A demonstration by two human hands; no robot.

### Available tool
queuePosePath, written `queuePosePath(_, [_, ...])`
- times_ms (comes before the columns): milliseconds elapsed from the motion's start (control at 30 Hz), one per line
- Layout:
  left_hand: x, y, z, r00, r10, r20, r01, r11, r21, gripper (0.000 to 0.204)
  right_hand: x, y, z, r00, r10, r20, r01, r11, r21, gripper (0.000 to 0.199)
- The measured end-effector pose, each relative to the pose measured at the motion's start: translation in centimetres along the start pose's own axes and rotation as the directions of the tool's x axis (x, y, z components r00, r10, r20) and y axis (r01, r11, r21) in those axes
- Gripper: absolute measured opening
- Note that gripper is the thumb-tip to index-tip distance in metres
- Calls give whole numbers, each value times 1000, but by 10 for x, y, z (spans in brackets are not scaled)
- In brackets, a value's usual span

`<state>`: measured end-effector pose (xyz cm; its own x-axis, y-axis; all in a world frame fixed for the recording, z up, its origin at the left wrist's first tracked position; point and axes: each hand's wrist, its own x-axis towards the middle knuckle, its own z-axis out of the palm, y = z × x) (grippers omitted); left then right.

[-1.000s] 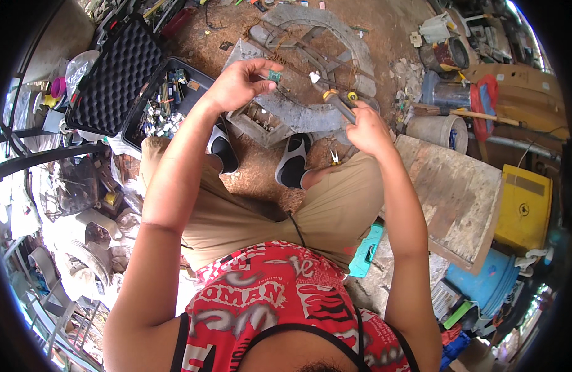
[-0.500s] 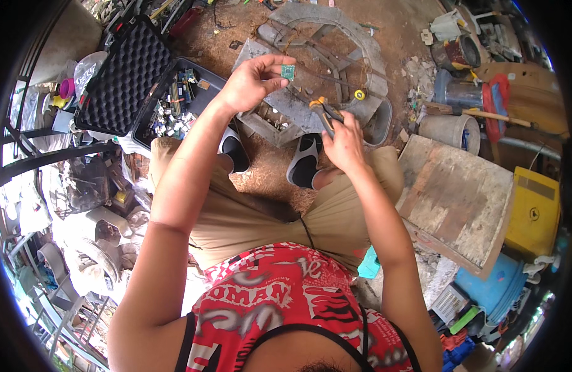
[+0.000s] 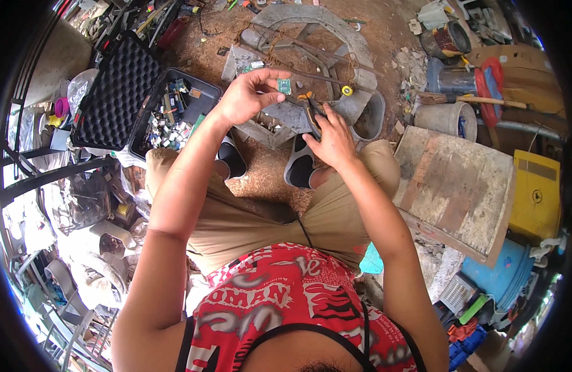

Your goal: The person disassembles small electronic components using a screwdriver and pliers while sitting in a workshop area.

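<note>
Overhead, left hand point(image 3: 245, 99) fingers pinching green chip point(image 3: 284, 86), right hand point(image 3: 331, 137) gripping pliers point(image 3: 311, 111).

Bright daylight, sharp, fisheye-bent edges

An open case point(image 3: 115, 93) of small parts point(image 3: 168, 121) lies to the person's left, a round concrete ring point(image 3: 311, 37) ahead of the feet, a wooden board point(image 3: 456, 186) to the right.
</note>
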<state>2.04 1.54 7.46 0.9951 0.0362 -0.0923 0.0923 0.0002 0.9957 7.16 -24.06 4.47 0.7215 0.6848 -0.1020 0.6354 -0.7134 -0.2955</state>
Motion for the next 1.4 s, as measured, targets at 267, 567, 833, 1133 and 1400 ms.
queuePosePath(267, [-2,-11,13,997,32,71,-36,997,62,43,13,-7,-11,974,113,-197,9,848,529,43])
queuePosePath(567, [-9,-8,50,983,173,65,-182,971,157,45,13,-4,-42,979,196,55,-114,302,947,27])
queuePosePath(833, [20,-31,-21,895,86,-437,280,655,702,39,1,149,-92,768,631,-113,-107,300,948,39])
queuePosePath(1133, [54,-55,-36,907,162,-389,319,340,885,35,-80,213,-41,606,786,119,-412,182,893,48])
queuePosePath(1400, [56,-51,-37,893,94,-440,351,466,812,34,-76,136,-94,747,665,-25,-224,286,932,42])
